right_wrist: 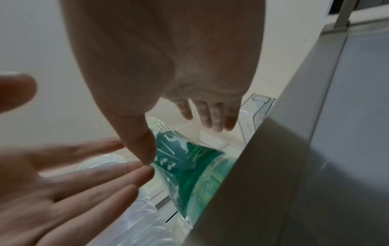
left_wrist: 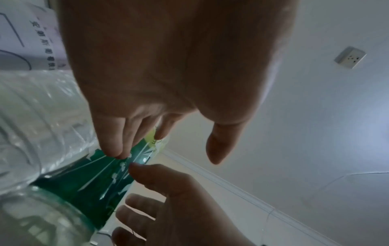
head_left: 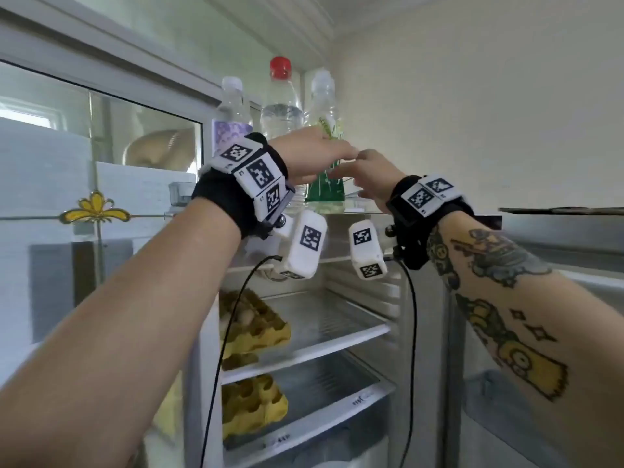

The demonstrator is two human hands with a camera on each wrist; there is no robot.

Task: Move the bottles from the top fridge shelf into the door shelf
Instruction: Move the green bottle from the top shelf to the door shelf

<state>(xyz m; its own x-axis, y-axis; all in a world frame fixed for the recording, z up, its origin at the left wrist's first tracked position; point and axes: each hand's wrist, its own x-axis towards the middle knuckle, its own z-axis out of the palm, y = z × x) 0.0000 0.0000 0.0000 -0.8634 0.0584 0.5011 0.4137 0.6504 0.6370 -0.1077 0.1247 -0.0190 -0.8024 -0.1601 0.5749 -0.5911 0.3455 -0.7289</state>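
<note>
Left hand: the left hand (head_left: 312, 153) is spread, straight fingertips (left_wrist: 114, 149) touching the clear plastic bottle with green label (head_left: 325, 184).
Right hand: the right hand (head_left: 369, 177) is spread, holding nothing, just beside that label.
Bottle: upright on the top fridge shelf (head_left: 358, 207), between both hands.

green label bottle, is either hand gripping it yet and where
Nothing is held yet. Both hands are open beside the green label bottle at label height; the left hand fingertips seem to brush the label, the right hand is close.
</note>
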